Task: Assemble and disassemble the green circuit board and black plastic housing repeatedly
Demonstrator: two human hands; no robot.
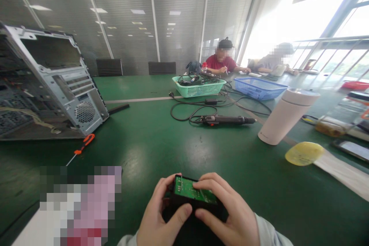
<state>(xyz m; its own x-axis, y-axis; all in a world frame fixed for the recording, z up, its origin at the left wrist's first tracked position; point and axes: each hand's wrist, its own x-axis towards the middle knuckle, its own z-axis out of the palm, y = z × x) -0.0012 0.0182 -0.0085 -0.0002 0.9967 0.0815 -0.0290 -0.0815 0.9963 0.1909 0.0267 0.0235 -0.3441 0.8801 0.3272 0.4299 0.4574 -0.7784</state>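
Observation:
Between my hands is a small black casing with a green circuit board (pixel 188 189) facing up inside it. My left hand (pixel 165 211) grips its left end, thumb along the near side and fingers around the far left corner. On the right end my right hand (pixel 226 207) is closed round the casing, with fingertips reaching over the board and the thumb on the near side. The casing's underside is hidden by my hands. Beyond it on the green table lies a black electric screwdriver (pixel 227 120) with a cable.
An open computer case (pixel 83 92) stands at the left, an orange-handled screwdriver (pixel 85 144) before it. A green basket (pixel 198 90) of cables and a blue basket (pixel 261 89) sit farther back. A pink tumbler (pixel 285 117) and phone (pixel 351 149) are right. Two people sit beyond.

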